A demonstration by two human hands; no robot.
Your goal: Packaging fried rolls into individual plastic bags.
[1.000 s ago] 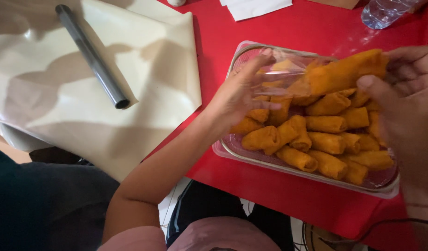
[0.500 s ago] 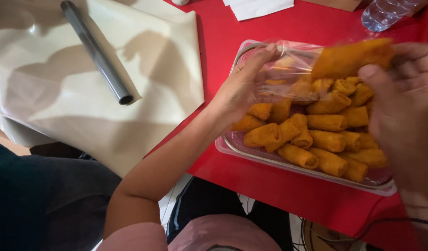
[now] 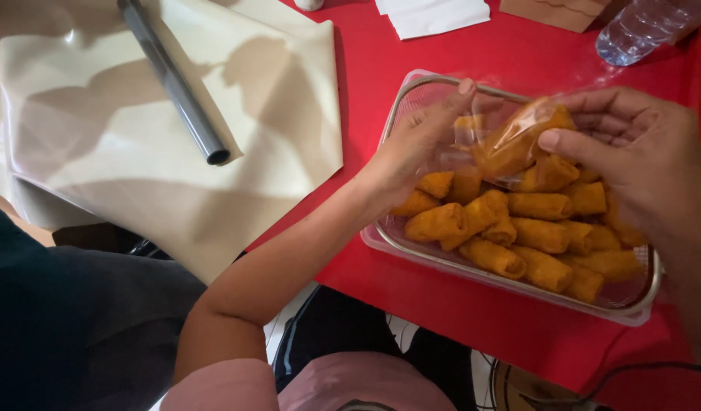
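One red desk [image 3: 510,46] carries a cream sheet [image 3: 99,137] with a grey tube [image 3: 175,84] lying on it, white paper [image 3: 434,15], a water bottle [image 3: 640,27] at the far edge and a clear tray [image 3: 411,251] full of golden fried rolls [image 3: 541,232]. Above the tray, the left hand [image 3: 411,152] and the right hand [image 3: 640,164] hold a thin clear bag [image 3: 491,129], each grip pinched together on its plastic. Inside the bag lies one roll [image 3: 518,141], orange-brown, long and tilted.
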